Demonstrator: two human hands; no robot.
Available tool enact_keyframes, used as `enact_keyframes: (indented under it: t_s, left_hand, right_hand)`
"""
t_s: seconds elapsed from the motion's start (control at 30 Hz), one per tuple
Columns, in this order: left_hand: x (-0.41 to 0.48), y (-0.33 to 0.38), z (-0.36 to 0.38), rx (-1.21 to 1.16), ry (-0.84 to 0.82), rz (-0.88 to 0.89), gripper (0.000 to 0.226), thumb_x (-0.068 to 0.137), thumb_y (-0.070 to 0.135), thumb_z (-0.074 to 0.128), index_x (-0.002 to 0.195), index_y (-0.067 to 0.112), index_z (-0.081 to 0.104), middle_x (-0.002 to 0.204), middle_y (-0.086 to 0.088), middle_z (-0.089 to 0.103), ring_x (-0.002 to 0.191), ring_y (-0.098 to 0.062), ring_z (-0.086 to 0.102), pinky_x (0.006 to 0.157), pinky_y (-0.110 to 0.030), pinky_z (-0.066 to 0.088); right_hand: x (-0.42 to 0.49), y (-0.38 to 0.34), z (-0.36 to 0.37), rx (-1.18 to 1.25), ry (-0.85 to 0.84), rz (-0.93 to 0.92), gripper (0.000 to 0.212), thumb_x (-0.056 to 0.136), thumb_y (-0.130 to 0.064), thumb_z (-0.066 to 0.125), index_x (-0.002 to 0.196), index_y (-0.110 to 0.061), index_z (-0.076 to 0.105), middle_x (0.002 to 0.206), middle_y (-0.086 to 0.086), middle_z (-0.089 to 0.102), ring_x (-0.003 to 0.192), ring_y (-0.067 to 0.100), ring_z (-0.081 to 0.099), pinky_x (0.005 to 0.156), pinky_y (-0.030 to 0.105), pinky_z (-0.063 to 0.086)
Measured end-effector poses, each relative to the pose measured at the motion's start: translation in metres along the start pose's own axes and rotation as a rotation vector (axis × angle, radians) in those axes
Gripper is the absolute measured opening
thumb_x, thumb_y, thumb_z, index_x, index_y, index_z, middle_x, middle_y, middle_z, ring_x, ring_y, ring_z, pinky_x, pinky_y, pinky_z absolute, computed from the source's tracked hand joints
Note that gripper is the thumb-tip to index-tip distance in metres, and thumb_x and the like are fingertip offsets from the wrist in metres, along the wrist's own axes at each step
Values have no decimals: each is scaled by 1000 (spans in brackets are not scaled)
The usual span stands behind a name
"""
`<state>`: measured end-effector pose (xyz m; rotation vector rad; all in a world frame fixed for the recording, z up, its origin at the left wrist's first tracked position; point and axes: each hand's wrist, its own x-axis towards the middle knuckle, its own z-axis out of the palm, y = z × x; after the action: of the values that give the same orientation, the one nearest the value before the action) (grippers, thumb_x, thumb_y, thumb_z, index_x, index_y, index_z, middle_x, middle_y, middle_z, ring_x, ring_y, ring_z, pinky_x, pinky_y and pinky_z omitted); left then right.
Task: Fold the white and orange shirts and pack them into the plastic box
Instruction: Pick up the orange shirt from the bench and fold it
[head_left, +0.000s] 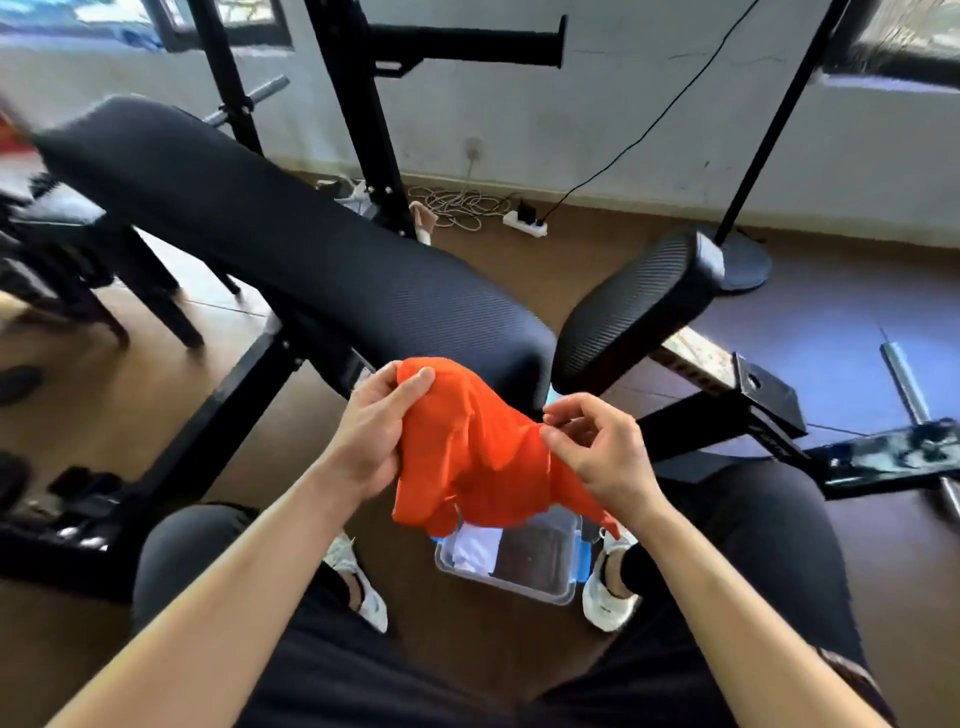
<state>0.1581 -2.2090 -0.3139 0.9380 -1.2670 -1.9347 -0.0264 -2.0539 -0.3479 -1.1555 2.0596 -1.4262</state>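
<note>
I hold the crumpled orange shirt (467, 452) in the air above the plastic box (498, 582) on the floor, with the white shirt (475, 545) lying at the box's left end. My left hand (374, 431) grips a bunch of orange cloth, and my right hand (597, 452) pinches its edge between curled fingers (558, 415).

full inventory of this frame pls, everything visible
plastic box: 1, clear with blue latches, floor between the feet
white shirt: 1, white, inside plastic box
orange shirt: 1, orange, held above plastic box
long bench pad: 1, black, ahead left
short bench pad: 1, black, ahead right
power strip: 1, white, floor by wall
steel bar: 1, grey, floor right
sneakers: 2, white, flanking plastic box
left hand: 1, grips orange shirt
right hand: 1, pinches orange shirt
</note>
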Motion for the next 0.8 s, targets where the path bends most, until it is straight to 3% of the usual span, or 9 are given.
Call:
enact_keyframes:
  t_s: [0.13, 0.23, 0.37, 0.43, 0.47, 0.57, 0.7, 0.8]
  left_hand:
    - [-15, -24, -2, -113, 2, -97, 40, 100, 17, 58, 128, -10, 51, 110, -26, 62, 90, -30, 65, 77, -40, 60]
    - [-27, -38, 1, -180, -45, -141, 17, 97, 14, 61, 108, 2, 60, 96, -20, 64, 80, -24, 66, 73, -38, 60]
    - [-30, -48, -6, -51, -74, -48, 8, 91, 13, 70, 86, 12, 63, 80, -9, 65, 68, -15, 61, 65, -28, 54]
    - [-24, -51, -18, 65, 44, 37, 9, 91, 8, 70, 83, 11, 71, 75, -3, 71, 66, -11, 64, 65, -23, 56]
    - [-20, -53, -25, 111, 114, 65, 8, 90, 9, 72, 83, 13, 75, 76, -2, 74, 69, -12, 67, 67, -24, 58]
    - [-13, -62, -41, 259, 237, 98, 2, 84, 19, 80, 84, 21, 82, 85, -7, 79, 79, -19, 71, 80, -37, 60]
    - [-8, -65, -47, 426, 175, 176, 17, 81, 16, 83, 95, 24, 80, 91, 1, 79, 86, -11, 73, 85, -31, 58]
    - [-6, -70, -50, 730, 100, 317, 34, 75, 7, 86, 104, 22, 77, 92, 5, 76, 79, -3, 71, 81, -22, 59]
  right_hand:
    - [-24, -17, 35, 210, -250, 72, 43, 77, -33, 80, 116, -24, 67, 105, -9, 73, 87, 0, 66, 81, 22, 56]
    - [-37, -10, 63, 187, -309, 96, 61, 71, -45, 81, 125, -24, 61, 107, -4, 72, 95, 7, 68, 82, 25, 57]
    - [-33, 8, 73, 218, -174, 115, 21, 83, -23, 74, 103, -18, 72, 90, 8, 75, 82, 17, 68, 79, 49, 57]
    - [-26, 12, 67, 239, -164, 125, 6, 90, -13, 70, 93, -19, 73, 82, 5, 72, 75, 14, 60, 74, 44, 52]
    - [-23, 12, 62, 233, -162, 137, 9, 93, -13, 69, 89, -21, 72, 80, 3, 69, 74, 13, 57, 72, 40, 49]
    - [-8, 11, 49, 168, -197, 115, 13, 98, -20, 64, 87, -23, 69, 78, -6, 65, 72, 5, 55, 71, 25, 46]
    - [19, -2, 27, 45, -232, 12, 11, 98, -17, 63, 90, -14, 71, 75, -12, 63, 70, -3, 53, 70, 14, 44]
    - [40, -14, 12, -53, -300, -31, 8, 94, -17, 68, 91, -11, 72, 80, -5, 67, 73, 2, 57, 74, 23, 48]
